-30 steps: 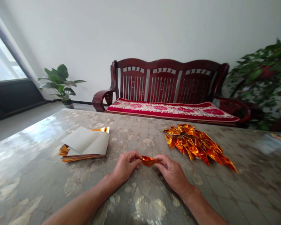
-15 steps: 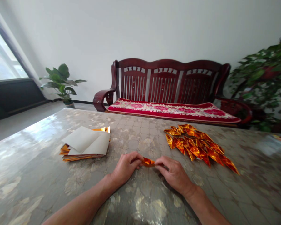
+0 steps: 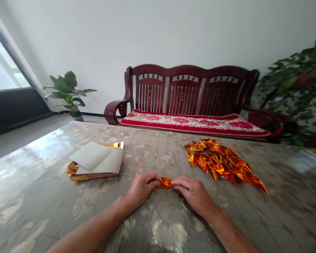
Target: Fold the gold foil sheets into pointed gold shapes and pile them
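both your hands (image 3: 169, 183) on one orange foil piece (image 3: 166, 183)

in the head view, your left hand (image 3: 142, 187) has the left end of the shiny piece between thumb and fingers, and your right hand (image 3: 195, 194) pinches its right end the same way, so the gap in each grip is narrow. the foil piece sits between your fingertips, over the near middle of the patterned table (image 3: 55, 200); you cannot tell whether it touches the surface.

to the left of your hands and a little farther off lies a stack of paper sheets (image 3: 100, 160), pale sides up on top, orange edges showing below. to the right, also farther away, folded foil pieces (image 3: 218, 161) with pointed ends lie in overlapping rows.

beyond the table's far edge stands a dark red wooden bench (image 3: 183, 80) with a red floral mat (image 3: 195, 123). a potted plant (image 3: 67, 89) is far left; trailing greenery (image 3: 300, 88) fills the far right.
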`<state>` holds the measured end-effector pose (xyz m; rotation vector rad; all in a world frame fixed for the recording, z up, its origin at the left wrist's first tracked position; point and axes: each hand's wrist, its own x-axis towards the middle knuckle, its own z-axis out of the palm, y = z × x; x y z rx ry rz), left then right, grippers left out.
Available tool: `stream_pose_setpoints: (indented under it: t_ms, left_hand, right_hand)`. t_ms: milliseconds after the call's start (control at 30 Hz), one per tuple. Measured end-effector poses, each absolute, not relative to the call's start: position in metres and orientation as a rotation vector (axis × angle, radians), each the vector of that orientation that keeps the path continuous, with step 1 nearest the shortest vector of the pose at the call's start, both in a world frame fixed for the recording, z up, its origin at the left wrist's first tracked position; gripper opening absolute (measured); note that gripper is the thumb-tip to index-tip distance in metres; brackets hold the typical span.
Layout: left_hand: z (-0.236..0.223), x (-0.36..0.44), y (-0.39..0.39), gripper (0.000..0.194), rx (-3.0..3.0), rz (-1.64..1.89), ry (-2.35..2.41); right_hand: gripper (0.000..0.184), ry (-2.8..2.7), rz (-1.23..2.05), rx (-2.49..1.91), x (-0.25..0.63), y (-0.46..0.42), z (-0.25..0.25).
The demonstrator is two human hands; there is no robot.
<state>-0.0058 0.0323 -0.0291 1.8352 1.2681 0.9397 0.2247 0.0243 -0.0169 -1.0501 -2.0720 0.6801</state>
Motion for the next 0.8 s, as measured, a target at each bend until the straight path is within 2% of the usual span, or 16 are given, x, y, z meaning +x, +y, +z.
stream_pose_setpoints:
  t_ms: [800]
  left_hand:
    - [-0.024,0.005,0.028,0.015,1.765,1.041,1.329]
  right_hand:
    - [0.016,-1.808,0.465,-1.042,0.205,0.016,-0.023]
